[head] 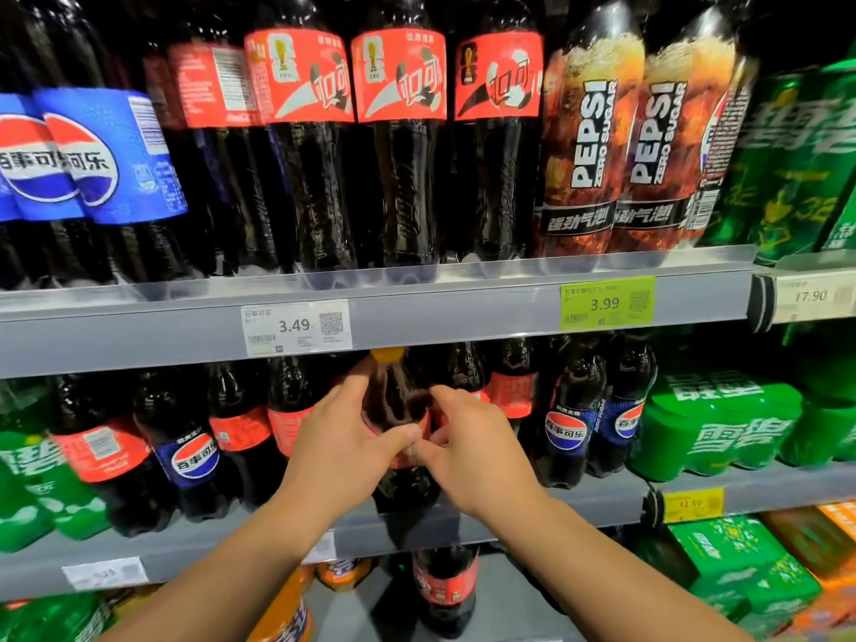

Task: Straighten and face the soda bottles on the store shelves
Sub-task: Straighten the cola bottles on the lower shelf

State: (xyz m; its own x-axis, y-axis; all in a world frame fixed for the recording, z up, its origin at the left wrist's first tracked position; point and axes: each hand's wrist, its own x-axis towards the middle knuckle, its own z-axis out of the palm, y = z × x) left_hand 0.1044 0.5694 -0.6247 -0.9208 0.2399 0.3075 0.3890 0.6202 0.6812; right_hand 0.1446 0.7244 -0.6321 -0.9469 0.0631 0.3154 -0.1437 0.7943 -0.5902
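Observation:
A dark cola bottle with a yellow cap and a red label stands at the front of the middle shelf. My left hand wraps its left side and my right hand grips its right side, so most of the label is hidden. More red-label cola bottles and Pepsi bottles stand on either side. On the upper shelf, large red-label cola bottles face forward, one bottle shows its back label, and Pepsi Zero Sugar bottles stand to the right.
Blue Pepsi bottles fill the upper left. Green Sprite multipacks sit at the right of the middle shelf and green bottles at its left. Price tags hang on the shelf edges. A lower shelf holds one cola bottle and orange bottles.

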